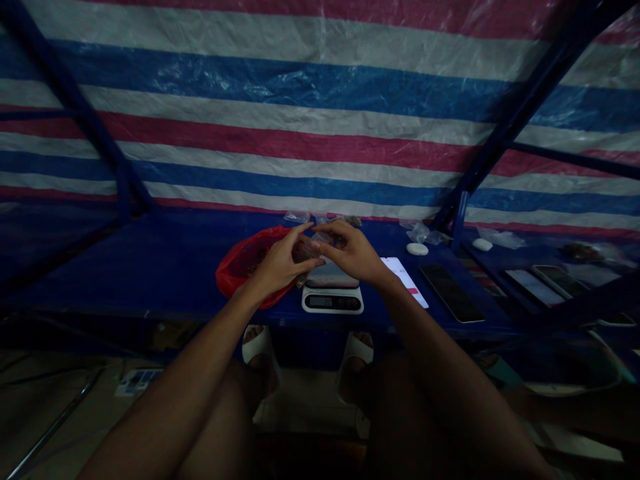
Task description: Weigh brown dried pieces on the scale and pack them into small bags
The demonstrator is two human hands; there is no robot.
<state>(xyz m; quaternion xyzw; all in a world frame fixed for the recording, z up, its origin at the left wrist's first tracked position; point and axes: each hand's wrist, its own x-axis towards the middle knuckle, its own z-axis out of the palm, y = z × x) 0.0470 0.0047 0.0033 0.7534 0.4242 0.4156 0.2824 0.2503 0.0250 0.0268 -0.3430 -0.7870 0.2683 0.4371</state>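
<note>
Two bare forearms [203,353] come nearest, angled in over a blue table [150,260]. From the left: an open red bag [231,267]; the left hand [283,260], thumb and forefinger wide apart, its hold unclear; a small clear bag [318,241] above the white scale [333,303]; the right hand [351,248], pinching that bag; a lit phone [400,270]; a dark phone [453,293]

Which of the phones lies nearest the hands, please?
The brightly lit phone, right beside the right forearm; the dark-screened phone and those beyond it lie farther right.
</note>
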